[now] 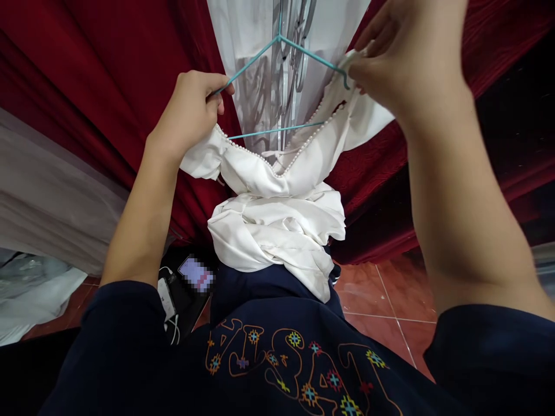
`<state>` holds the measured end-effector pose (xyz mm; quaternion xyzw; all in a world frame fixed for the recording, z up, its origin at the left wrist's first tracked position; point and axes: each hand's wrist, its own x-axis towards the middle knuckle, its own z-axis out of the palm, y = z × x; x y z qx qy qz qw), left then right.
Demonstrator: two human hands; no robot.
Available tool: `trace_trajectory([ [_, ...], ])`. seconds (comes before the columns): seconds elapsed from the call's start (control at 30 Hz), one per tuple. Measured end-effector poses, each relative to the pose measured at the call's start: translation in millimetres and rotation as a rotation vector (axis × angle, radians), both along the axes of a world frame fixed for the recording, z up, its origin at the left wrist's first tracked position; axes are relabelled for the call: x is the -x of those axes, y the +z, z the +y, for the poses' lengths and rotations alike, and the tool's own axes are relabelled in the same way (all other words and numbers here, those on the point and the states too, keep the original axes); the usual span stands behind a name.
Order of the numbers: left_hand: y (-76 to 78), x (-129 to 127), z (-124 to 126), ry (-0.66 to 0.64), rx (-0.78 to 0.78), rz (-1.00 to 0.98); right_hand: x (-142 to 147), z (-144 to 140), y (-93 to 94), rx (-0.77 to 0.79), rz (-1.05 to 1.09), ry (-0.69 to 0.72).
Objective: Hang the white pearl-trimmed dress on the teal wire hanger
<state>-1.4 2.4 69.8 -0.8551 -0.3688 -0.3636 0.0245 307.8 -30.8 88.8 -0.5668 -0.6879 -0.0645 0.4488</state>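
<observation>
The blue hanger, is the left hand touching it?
Touching. The head view shows the left hand with its fingers curled around the left end of the blue hanger, above the white dress.

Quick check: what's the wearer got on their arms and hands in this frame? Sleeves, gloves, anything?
Both hands are bare: left hand, right hand, no gloves, rings or watch visible. Forearms are uncovered; short dark navy sleeves end near the elbows. The same navy shirt carries an orange outlined print with small multicoloured cross-stitch-style motifs on the chest.
</observation>
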Motion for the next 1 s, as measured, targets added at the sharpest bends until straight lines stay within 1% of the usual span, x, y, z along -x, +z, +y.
trace_trajectory([
  [0.07, -0.7, -1, 0, -0.001, -0.005, -0.009, 4, 8, -5.0, -0.023, -0.071, -0.01],
  [0.17, -1.5, -1, 0, 0.022, -0.001, -0.037, -1, 11, -15.4, 0.075, -0.134, -0.004],
  [0.2, -1.7, -1, 1, 0.03, 0.003, -0.046, -5, 11, -19.2, 0.086, -0.147, -0.009],
  [0.33, -1.8, 1, 2, 0.02, 0.018, -0.039, -26, 19, -37.8, 0.005, -0.196, -0.049],
  [0.4, -0.9, 3, 1, 0.009, 0.033, -0.033, -37, 29, -48.3, -0.027, -0.186, -0.065],
  [0.47, 0.6, 4, 0, 0.001, 0.045, -0.03, -48, 38, -57.3, -0.008, -0.145, -0.064],
  [0.53, 2.8, 6, 0, -0.006, 0.059, -0.025, -59, 45, -63.0, 0.015, -0.069, 0.002],
  [0.6, 5.2, 8, 1, -0.026, 0.083, -0.017, -69, 47, -64.2, -0.032, 0.052, 0.108],
  [0.67, 6.9, 10, 5, -0.066, 0.118, -0.015, -77, 48, -61.0, -0.114, 0.179, 0.187],
  [0.73, 7.5, 12, 10, -0.116, 0.154, -0.019, -82, 49, -55.2, -0.155, 0.266, 0.189],
  [0.8, 7.1, 13, 15, -0.152, 0.199, -0.025, -80, 54, -49.1, -0.144, 0.308, 0.121],
  [0.87, 6.9, 15, 19, -0.169, 0.243, -0.036, -72, 62, -44.3, -0.06, 0.326, 0.039],
  [0.9, 7.4, 16, 20, -0.168, 0.256, -0.041, -66, 66, -42.6, 0.024, 0.334, -0.006],
  [1.0, 10.8, 21, 22, -0.157, 0.248, -0.044, -50, 78, -39.6, 0.357, 0.32, -0.156],
])
